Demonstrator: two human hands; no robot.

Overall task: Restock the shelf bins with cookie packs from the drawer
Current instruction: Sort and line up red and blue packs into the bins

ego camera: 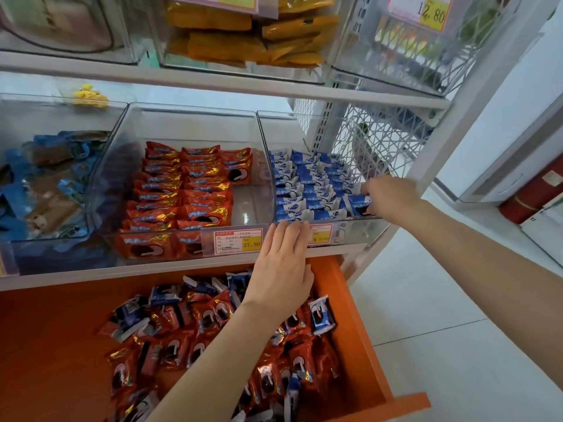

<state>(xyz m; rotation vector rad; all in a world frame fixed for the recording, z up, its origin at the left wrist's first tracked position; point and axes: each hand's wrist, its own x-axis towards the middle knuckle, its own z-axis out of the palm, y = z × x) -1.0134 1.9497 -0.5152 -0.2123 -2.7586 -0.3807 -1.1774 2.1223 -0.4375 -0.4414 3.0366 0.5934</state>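
The right hand (393, 197) reached into the right bin (350, 234), its fingers curled round a blue cookie pack (357, 205) and holding it at the bin's front right corner, just beside the rows of blue packs (307, 190) already standing there. The left hand (281, 269) held nothing; its fingers were straight and close together, their tips laid on the front rim of the same bin, next to a price label (237, 241). Left of this, the middle bin (195, 123) held red packs (182, 190) in rows, with a bare patch of floor at its right side. Farther left, a third bin (61, 114) held blue and brown packets in a loose heap. Beneath the shelf the orange drawer (54, 330) stood pulled out, with loose cookie packs (210, 339), mostly red and some blue, piled toward its right half under the left forearm. On the shelf above, a clear bin held orange packets (243, 41).
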